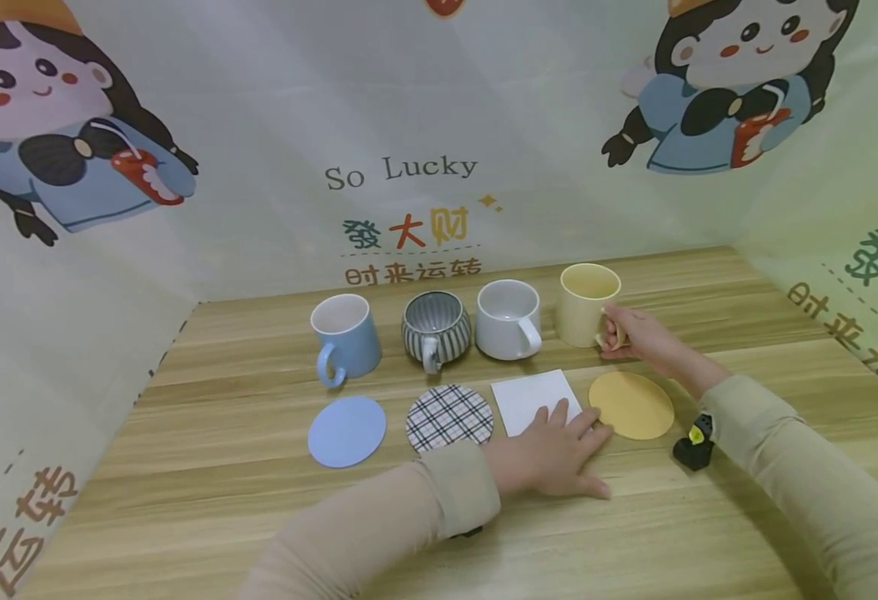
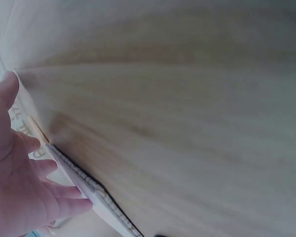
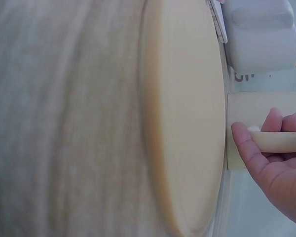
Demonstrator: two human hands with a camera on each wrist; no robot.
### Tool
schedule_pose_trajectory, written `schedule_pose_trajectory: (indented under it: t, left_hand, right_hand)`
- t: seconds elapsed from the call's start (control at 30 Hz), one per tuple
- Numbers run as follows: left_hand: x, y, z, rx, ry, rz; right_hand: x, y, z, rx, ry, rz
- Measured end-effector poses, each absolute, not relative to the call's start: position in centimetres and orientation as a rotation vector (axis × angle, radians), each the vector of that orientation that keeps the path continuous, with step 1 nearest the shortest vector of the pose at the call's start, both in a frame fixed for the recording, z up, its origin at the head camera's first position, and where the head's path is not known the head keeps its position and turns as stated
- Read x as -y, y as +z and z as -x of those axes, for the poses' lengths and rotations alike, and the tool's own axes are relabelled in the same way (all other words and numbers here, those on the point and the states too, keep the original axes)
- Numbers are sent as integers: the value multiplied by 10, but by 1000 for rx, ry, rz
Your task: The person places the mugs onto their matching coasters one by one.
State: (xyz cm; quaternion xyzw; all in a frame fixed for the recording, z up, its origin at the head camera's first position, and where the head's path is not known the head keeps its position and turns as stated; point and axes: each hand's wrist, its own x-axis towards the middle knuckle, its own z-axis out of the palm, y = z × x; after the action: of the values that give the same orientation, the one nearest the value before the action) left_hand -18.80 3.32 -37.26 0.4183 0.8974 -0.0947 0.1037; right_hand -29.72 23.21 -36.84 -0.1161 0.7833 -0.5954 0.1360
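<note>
The yellow mug (image 1: pixel 579 312) stands at the right end of a row of mugs, and my right hand (image 1: pixel 637 335) grips its handle (image 3: pixel 281 141). My left hand (image 1: pixel 559 450) lies palm down with fingers spread, its fingertips over the near edge of the white square coaster (image 1: pixel 532 398) and by the left edge of the round yellow coaster (image 1: pixel 631 405). In the left wrist view the fingers (image 2: pixel 44 168) are fairly straight around the coaster's edge; whether they press on it I cannot tell. In the right wrist view the yellow coaster (image 3: pixel 192 113) lies in front of the mug.
To the left of the yellow mug stand a white mug (image 1: pixel 508 321), a grey striped mug (image 1: pixel 436 329) and a blue mug (image 1: pixel 346 333). A plaid round coaster (image 1: pixel 449 415) and a blue round coaster (image 1: pixel 347 431) lie before them on the wooden table (image 1: pixel 221 483). Printed cloth (image 1: pixel 273 167) encloses the back and sides.
</note>
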Motion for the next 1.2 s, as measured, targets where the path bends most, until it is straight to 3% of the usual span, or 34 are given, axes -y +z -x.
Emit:
schedule_pose_trajectory:
  t: [1.2]
  left_hand:
    - [-49,-372,192,-2660,-296,-1068]
  right_hand:
    - [-209,-375,291,-2304,-2055,14]
